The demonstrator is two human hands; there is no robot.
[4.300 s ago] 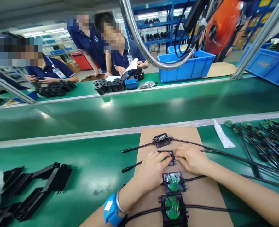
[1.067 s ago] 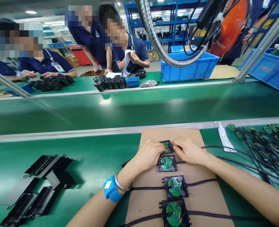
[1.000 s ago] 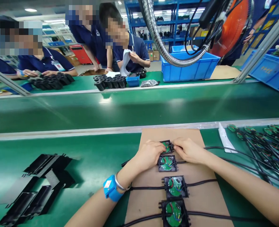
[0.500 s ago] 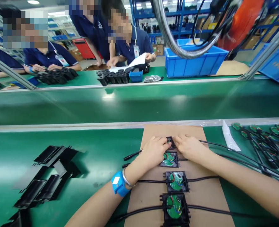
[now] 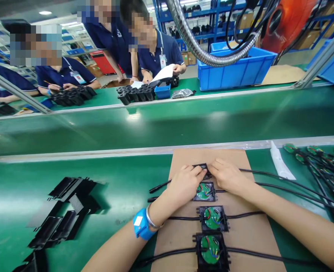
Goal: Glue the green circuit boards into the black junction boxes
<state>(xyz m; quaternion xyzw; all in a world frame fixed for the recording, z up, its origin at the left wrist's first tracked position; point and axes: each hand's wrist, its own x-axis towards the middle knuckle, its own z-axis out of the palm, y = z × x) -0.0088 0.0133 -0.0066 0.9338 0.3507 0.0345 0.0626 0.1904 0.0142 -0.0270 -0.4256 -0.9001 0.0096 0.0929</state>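
Far casing: A black casing [image 5: 203, 166] lies between the left hand [image 5: 184, 183] and right hand [image 5: 225, 175], last in a row on brown cardboard [image 5: 178, 238].
Hands: Fingers bent at the casing's sides; whether they grip it, I cannot tell.
Look: Dark, mostly covered; nearer casings [image 5: 223, 223] hold round green boards [image 5: 208, 255].
Tabletop: Glossy green [image 5: 118, 204], black shells [image 5: 42, 230] at left.
Room: Co-workers [image 5: 168, 51] in navy sit and stand opposite, near a blue bin [image 5: 231, 75].
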